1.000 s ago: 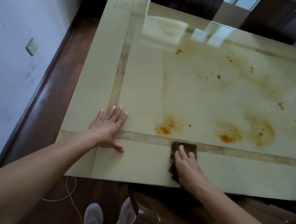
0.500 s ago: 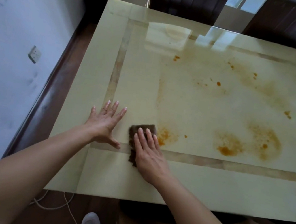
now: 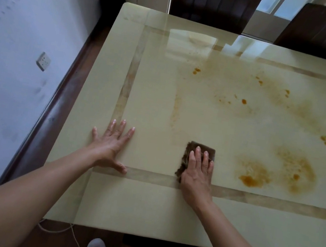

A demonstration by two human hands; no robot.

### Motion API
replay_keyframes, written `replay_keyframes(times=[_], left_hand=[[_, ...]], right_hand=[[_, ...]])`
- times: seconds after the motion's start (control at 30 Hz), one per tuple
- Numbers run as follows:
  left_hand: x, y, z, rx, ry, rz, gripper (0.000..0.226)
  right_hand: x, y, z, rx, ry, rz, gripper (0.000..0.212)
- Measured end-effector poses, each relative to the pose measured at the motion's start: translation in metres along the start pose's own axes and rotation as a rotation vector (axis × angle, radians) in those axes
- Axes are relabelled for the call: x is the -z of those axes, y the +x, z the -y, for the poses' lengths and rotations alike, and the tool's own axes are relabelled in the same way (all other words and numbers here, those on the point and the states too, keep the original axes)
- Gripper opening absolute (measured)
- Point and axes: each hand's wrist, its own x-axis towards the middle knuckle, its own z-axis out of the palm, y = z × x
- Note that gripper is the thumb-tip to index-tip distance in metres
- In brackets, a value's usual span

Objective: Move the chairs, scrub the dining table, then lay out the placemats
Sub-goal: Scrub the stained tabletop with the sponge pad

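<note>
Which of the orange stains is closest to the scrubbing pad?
The bright orange blotch just right of the pad under the right hand; the broader smear lies farther right, the small spots farther up the table.

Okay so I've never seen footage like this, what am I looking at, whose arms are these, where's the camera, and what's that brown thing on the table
No machine here: a person wears a wide-angle camera on the head, looking down at their own arms. The left hand lies flat on the glossy cream dining table. The right hand presses a brown scrubbing pad onto the tabletop with straight fingers. Orange stains spread to the pad's right. Dark chairs stand at the far side.
</note>
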Motion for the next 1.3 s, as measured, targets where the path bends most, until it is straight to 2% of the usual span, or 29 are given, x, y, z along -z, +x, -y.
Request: replay_keyframes(times=[0.07,0.17,0.27,0.43,0.6,0.87,1.1,1.2,1.3], left_hand=[[0.0,0.0,0.0,0.001,-0.006,0.009,0.131],[0.0,0.0,0.0,0.007,-0.01,0.009,0.131],[0.0,-0.001,-0.002,0.011,-0.004,-0.008,0.13],[-0.002,-0.002,-0.001,0.014,-0.019,-0.04,0.132],[-0.003,-0.001,0.001,0.008,-0.026,-0.045,0.132],[-0.001,-0.003,0.002,-0.018,-0.022,-0.012,0.13],[0.003,-0.004,0.0,-0.015,-0.001,-0.018,0.128],[0.02,-0.002,-0.006,0.007,0.033,-0.124,0.111],[0.051,0.016,-0.004,-0.024,0.053,-0.266,0.11]], right_hand=[[0.001,0.001,0.006,0.028,0.029,0.014,0.073],[0.001,0.005,0.023,0.175,0.006,0.058,0.082],[0.0,0.013,0.058,0.315,0.017,0.067,0.065],[0.002,0.039,0.1,0.418,0.01,0.089,0.062],[0.014,0.073,0.096,0.368,0.005,0.071,0.059],[0.036,0.096,0.021,0.083,-0.01,0.066,0.06],[0.031,0.096,0.016,0.041,-0.027,0.043,0.06],[0.028,0.097,0.016,0.039,-0.039,0.035,0.066],[0.026,0.098,0.019,0.018,-0.024,0.033,0.069]])
